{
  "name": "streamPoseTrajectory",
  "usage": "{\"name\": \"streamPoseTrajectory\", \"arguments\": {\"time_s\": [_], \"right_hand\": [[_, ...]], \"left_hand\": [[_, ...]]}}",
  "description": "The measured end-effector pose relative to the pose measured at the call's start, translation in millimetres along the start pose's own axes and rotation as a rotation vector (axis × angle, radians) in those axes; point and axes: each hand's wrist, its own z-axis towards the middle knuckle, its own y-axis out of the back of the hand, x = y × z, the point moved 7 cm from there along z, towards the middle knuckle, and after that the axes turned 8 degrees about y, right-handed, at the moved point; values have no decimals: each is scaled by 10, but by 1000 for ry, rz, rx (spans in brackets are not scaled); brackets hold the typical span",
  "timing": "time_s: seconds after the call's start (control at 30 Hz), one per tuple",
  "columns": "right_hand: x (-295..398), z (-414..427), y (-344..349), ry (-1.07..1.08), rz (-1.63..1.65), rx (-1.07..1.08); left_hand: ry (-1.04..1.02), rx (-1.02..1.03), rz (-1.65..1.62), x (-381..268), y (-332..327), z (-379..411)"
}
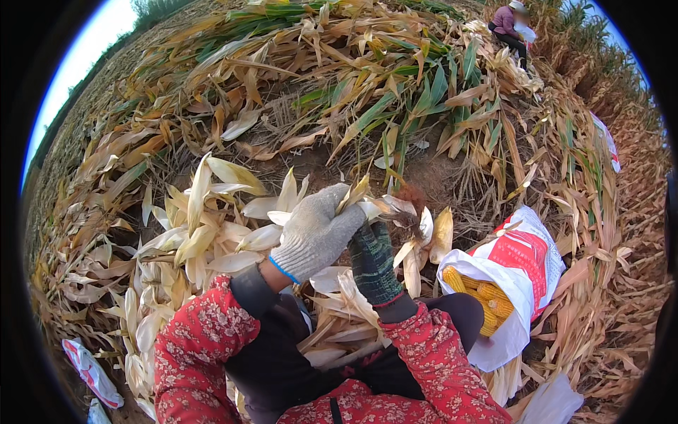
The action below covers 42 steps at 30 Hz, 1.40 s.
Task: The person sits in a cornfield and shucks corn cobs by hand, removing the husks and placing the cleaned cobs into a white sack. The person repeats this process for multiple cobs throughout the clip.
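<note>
My left hand (319, 228), in a pale grey knitted glove with a blue cuff edge, has its fingers closed around a dry corn husk (356, 194). Right beside it, my right hand (375, 265), in a dark green mottled glove, grips the same bundle from below. Brown corn silk (409, 199) and loose husk leaves stick out to the right of my fingers. Any ear inside is hidden by the gloves and leaves. To the right of my knee, a white and red woven sack (516, 270) lies with its mouth towards me, with several bare yellow corn ears (490, 299) inside.
Stripped pale husks (206, 233) are heaped at my left, and more husks (344, 328) lie between my legs. Beyond them lie cut corn stalks (381, 100). A folded sack (92, 373) is at lower left. Another person (511, 29) sits far back right, holding something white.
</note>
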Motion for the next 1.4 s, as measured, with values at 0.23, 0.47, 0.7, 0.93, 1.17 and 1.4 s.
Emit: {"name": "streamPoseTrajectory", "arguments": {"time_s": [0.23,0.47,0.7,0.93,1.17,1.4], "right_hand": [[138,173,-118,-240,455,-138],[-17,10,-230,-234,340,-36],[-37,28,-296,8,190,45],[33,49,-337,-275,395,13],[-177,105,-320,-142,633,-64],[-151,58,-489,-321,1358,33]], "left_hand": [[117,33,-390,-29,141,-8],[178,74,-429,99,51,62],[179,108,-25,-35,46,-6],[226,88,-419,96,150,27],[291,95,-703,373,32,9],[214,240,-1007,358,-110,-99]]}}
